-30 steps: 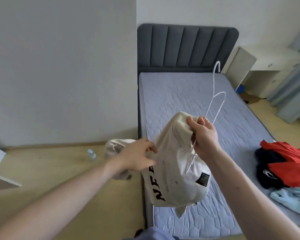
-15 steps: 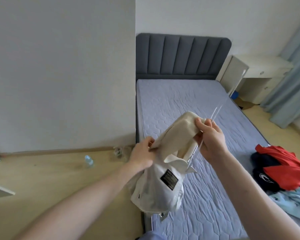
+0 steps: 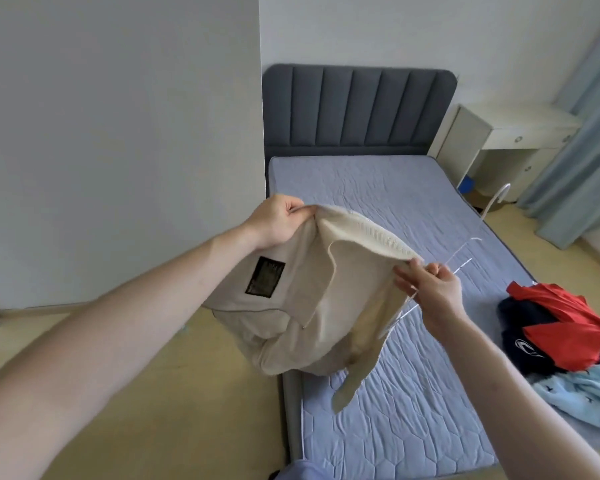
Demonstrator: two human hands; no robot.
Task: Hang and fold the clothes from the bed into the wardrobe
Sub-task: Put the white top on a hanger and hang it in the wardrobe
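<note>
A cream garment (image 3: 302, 306) with a black label hangs between my hands over the left edge of the bed (image 3: 388, 209). My left hand (image 3: 278, 220) pinches its ribbed hem at the upper left. My right hand (image 3: 430, 289) holds the other end of the hem together with a white wire hanger (image 3: 465, 251), whose hook points up and to the right. On the bed's right side lies a pile of clothes: a red piece (image 3: 565, 323), a dark navy piece (image 3: 523, 334) and a light blue piece (image 3: 582, 393).
A grey padded headboard (image 3: 357, 109) stands at the far end of the bed. A cream desk (image 3: 510, 133) and blue-grey curtains (image 3: 582, 140) are at the right. A white wall (image 3: 118, 133) fills the left, with wooden floor (image 3: 201, 393) below it.
My left hand has risen and moved left, stretching the hem wide open. My right hand has dropped lower, and the hanger now leans further right.
</note>
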